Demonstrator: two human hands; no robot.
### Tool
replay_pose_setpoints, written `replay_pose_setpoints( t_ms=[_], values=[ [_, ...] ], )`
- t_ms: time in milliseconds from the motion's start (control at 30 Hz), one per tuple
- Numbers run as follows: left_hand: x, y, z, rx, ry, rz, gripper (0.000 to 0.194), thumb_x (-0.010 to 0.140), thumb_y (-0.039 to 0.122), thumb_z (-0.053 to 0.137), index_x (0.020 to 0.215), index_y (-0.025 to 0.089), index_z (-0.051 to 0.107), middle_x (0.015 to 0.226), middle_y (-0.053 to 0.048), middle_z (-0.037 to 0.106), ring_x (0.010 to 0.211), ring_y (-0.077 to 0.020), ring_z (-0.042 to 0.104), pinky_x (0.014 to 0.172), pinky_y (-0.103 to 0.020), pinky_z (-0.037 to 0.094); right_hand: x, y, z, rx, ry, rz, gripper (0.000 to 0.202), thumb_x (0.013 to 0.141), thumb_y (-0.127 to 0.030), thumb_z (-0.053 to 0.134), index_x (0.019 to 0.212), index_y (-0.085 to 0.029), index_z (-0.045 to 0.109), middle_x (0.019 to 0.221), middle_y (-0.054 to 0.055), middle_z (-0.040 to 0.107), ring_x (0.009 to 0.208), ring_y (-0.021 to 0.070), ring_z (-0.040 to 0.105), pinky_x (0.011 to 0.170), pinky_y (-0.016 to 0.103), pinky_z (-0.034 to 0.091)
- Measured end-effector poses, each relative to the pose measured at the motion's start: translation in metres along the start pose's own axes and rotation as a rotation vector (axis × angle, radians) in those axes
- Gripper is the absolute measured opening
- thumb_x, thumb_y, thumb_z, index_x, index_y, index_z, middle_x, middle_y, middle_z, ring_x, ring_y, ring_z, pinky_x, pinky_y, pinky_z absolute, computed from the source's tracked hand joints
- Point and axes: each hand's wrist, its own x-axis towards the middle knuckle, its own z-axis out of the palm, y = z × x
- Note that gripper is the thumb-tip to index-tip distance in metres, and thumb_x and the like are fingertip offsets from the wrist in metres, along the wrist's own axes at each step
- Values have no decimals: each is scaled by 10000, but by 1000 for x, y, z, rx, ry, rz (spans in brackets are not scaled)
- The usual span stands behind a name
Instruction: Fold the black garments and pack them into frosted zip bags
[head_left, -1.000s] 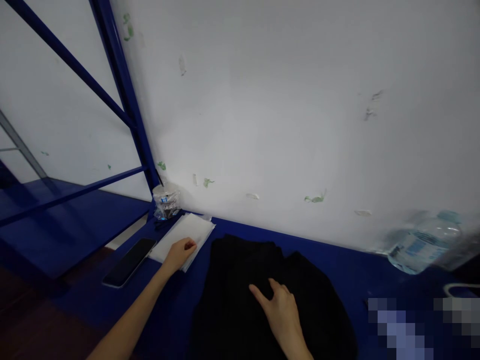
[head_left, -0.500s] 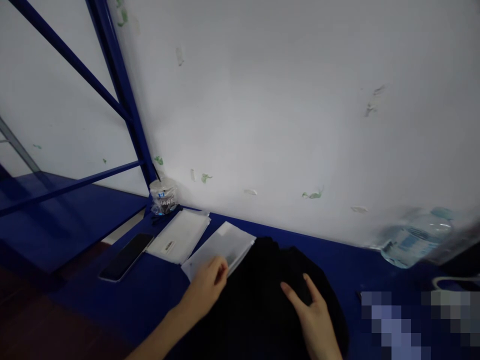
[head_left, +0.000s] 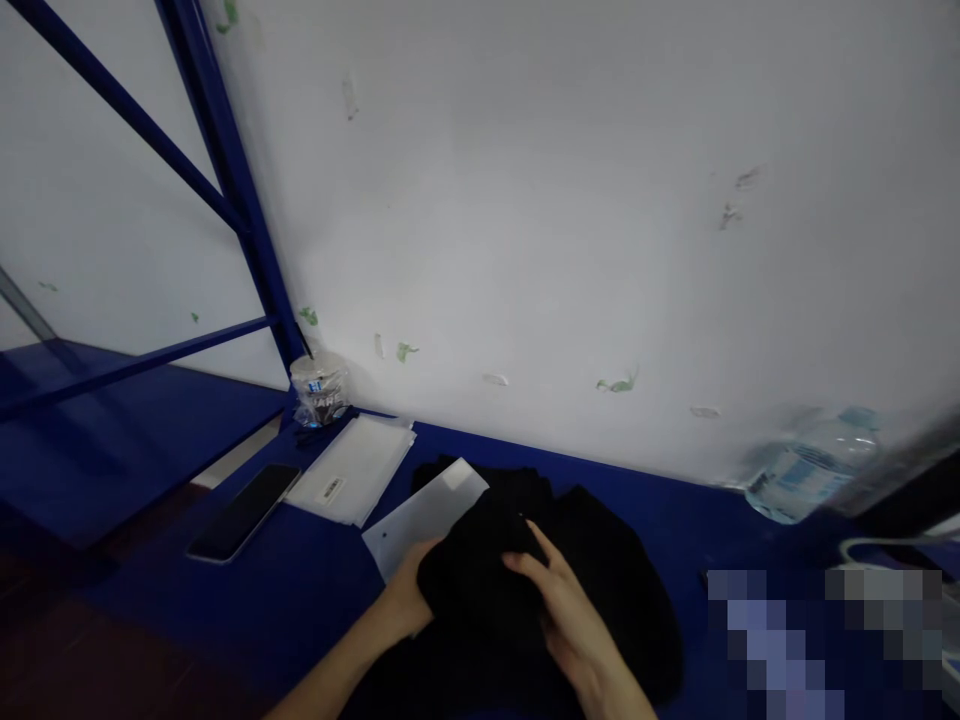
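A bunched piece of black cloth [head_left: 622,590] lies in front of me, with a raised fold between my hands. My left hand [head_left: 409,595] is at the fold's left edge, closed on the cloth, its fingertips hidden behind the fabric. My right hand [head_left: 562,605] grips the cloth from the right, its thumb and forefinger pressed on the fold. A translucent plastic bag [head_left: 424,515] lies just beyond my left hand, partly covered by the cloth.
Left of the cloth, more flat plastic bags [head_left: 360,460] with a barcode label lie beside a phone [head_left: 244,512]. A plastic-wrapped cup [head_left: 320,388] stands by the blue frame [head_left: 259,245]. A water bottle [head_left: 814,465] lies on the blue table [head_left: 592,468] at right, against the white wall.
My left hand has moved from above the plastic bag to the cloth. My right hand has moved left and closed on the cloth. A cloth fold now rises over part of the bag.
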Motion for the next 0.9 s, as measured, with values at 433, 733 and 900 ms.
replay_pose_setpoints(
  t_ms=[433, 733, 900],
  values=[
    [1, -11, -2, 163, 365, 27, 252, 921, 368, 355, 736, 222, 445, 649, 45, 476, 593, -135, 488, 572, -230, 379, 13, 46, 1, -669, 68, -535, 326, 773, -191, 514, 1096, -230, 540, 1061, 47, 658, 1016, 213, 620, 869, 309, 483],
    [-9, 10, -4, 696, 237, 112, 230, 951, 237, 282, 844, 231, 485, 753, -22, 620, 649, -194, 612, 554, -279, 374, 13, 44, 27, -1217, 106, -562, 510, 734, -22, 418, 1186, -190, 584, 999, 142, 690, 867, 276, 666, 769, 372, 493],
    [-8, 9, 8, 848, 125, 174, 246, 910, 121, 295, 929, 216, 520, 798, -54, 650, 725, -228, 639, 590, -307, 409, 31, 33, 16, -875, 126, -443, 281, 826, -247, 494, 1022, -144, 667, 898, 129, 719, 815, 275, 681, 717, 342, 498]
  ],
)
